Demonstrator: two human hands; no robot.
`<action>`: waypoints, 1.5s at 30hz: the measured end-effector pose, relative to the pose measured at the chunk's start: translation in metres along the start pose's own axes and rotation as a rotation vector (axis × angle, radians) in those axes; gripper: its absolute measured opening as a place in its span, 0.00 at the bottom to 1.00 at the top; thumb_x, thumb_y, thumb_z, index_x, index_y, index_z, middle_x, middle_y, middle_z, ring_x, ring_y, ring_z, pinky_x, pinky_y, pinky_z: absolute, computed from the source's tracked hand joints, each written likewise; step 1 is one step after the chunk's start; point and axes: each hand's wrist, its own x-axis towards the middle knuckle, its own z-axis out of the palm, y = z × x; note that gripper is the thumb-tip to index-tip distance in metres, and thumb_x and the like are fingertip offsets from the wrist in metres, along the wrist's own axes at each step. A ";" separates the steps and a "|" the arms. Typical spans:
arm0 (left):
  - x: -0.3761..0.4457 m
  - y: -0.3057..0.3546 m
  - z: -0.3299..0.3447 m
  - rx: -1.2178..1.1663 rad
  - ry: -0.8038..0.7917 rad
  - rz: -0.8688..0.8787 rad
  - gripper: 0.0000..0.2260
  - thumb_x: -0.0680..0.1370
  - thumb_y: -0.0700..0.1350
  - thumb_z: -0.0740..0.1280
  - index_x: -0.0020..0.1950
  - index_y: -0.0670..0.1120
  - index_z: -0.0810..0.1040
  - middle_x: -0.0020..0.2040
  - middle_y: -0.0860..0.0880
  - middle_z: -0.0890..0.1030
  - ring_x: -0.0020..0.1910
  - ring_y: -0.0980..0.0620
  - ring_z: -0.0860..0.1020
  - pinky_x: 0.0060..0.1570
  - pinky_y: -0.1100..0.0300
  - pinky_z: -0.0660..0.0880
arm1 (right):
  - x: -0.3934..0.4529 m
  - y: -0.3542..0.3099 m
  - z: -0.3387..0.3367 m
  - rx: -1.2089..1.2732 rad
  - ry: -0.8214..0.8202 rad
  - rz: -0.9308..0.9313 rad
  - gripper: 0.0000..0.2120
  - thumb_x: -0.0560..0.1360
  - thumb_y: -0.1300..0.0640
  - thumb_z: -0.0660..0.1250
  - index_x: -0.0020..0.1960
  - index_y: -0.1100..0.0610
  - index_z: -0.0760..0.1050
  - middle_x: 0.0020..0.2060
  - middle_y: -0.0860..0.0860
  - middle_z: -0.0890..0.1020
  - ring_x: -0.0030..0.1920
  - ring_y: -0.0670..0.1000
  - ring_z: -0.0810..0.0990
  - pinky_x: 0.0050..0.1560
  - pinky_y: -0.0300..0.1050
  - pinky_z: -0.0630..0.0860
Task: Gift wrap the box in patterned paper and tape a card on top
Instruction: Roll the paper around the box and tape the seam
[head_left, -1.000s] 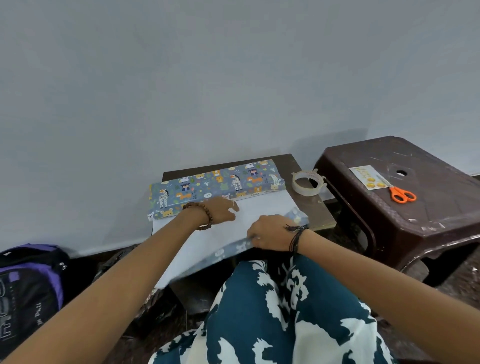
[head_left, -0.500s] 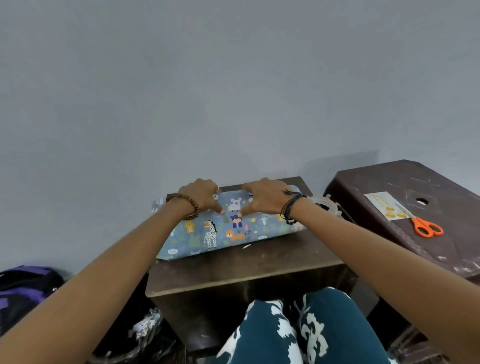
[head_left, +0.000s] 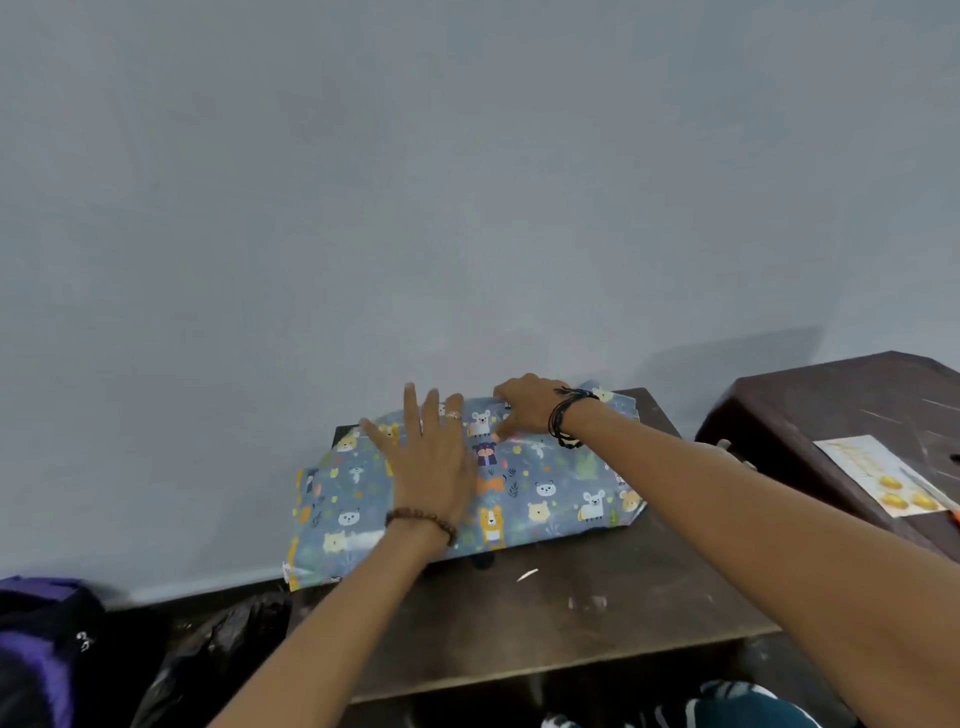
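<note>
The box, covered in blue patterned paper (head_left: 540, 499) with cartoon animals, lies on a small brown table (head_left: 571, 623) against the wall. My left hand (head_left: 431, 467) rests flat on the paper's top left part, fingers spread. My right hand (head_left: 524, 410) is at the far top edge with curled fingers and thumb holding the paper there. The card (head_left: 883, 480), white with yellow shapes, lies on a dark brown stool (head_left: 831, 410) to the right.
An orange scissors handle (head_left: 955, 516) peeks in at the right frame edge beside the card. A purple and black backpack (head_left: 36, 649) and a black plastic bag (head_left: 218, 649) sit on the floor to the left. My patterned knees show below the table.
The paper's loose white flap has been folded over the box, so the whole top now shows pattern. My left hand went from curled fingers to flat and spread. The view has moved closer.
</note>
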 end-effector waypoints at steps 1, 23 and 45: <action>-0.004 0.002 0.005 -0.012 -0.009 -0.003 0.24 0.81 0.51 0.54 0.76 0.49 0.53 0.77 0.49 0.51 0.76 0.45 0.39 0.65 0.28 0.43 | 0.007 0.001 0.003 -0.002 -0.043 0.008 0.18 0.73 0.49 0.68 0.34 0.53 0.61 0.33 0.49 0.68 0.36 0.51 0.70 0.31 0.40 0.63; -0.033 0.012 0.020 -0.733 -0.320 -0.459 0.25 0.82 0.47 0.54 0.77 0.48 0.49 0.74 0.36 0.35 0.75 0.37 0.46 0.72 0.48 0.52 | -0.041 -0.002 0.064 0.596 0.229 0.442 0.16 0.73 0.47 0.68 0.41 0.59 0.70 0.41 0.55 0.76 0.42 0.56 0.75 0.33 0.43 0.66; -0.016 -0.006 0.039 -0.044 -0.298 0.079 0.32 0.75 0.69 0.48 0.76 0.60 0.43 0.77 0.47 0.43 0.76 0.46 0.44 0.70 0.36 0.46 | -0.102 -0.040 0.113 1.881 0.201 0.538 0.08 0.73 0.68 0.66 0.51 0.60 0.75 0.44 0.55 0.81 0.41 0.54 0.81 0.31 0.42 0.80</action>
